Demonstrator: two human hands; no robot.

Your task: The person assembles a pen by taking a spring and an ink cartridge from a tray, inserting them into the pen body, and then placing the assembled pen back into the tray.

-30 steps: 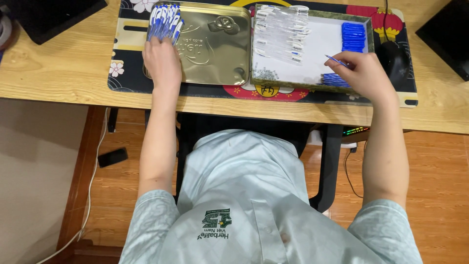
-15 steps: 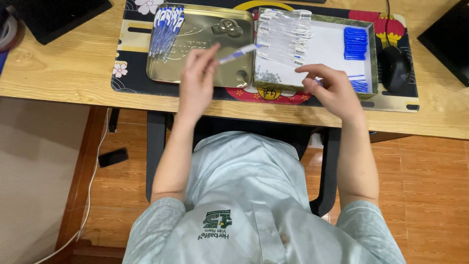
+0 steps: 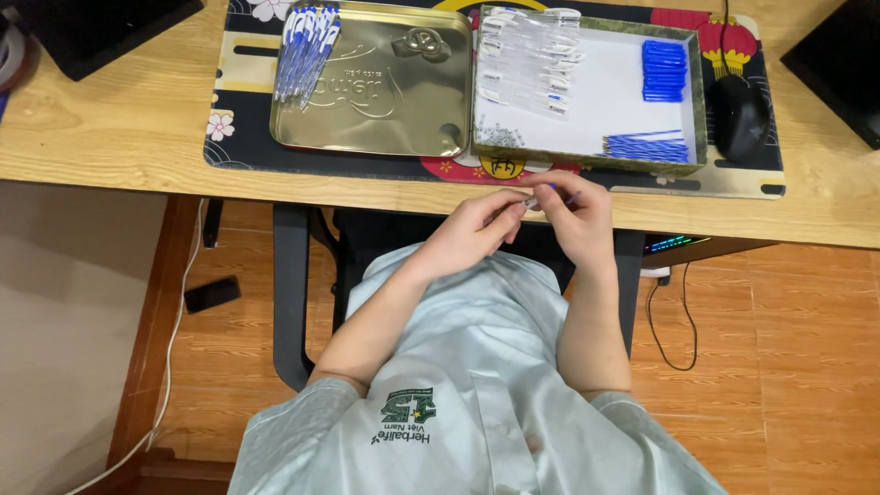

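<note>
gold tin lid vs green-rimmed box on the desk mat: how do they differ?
The gold tin lid is shiny bare metal; the green-rimmed box has a white floor. The lid holds one pile of pens in its left corner; the box holds separate groups: clear barrels, blue parts. Both lie flat, side by side.

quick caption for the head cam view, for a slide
Both hands, left hand and right hand, meet at the desk edge on a small pen part, below a gold tin lid and parts box.

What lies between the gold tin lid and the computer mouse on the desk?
In the head view, a shallow white-lined box lies between the gold tin lid and the mouse, holding clear pen barrels and blue refills.
</note>
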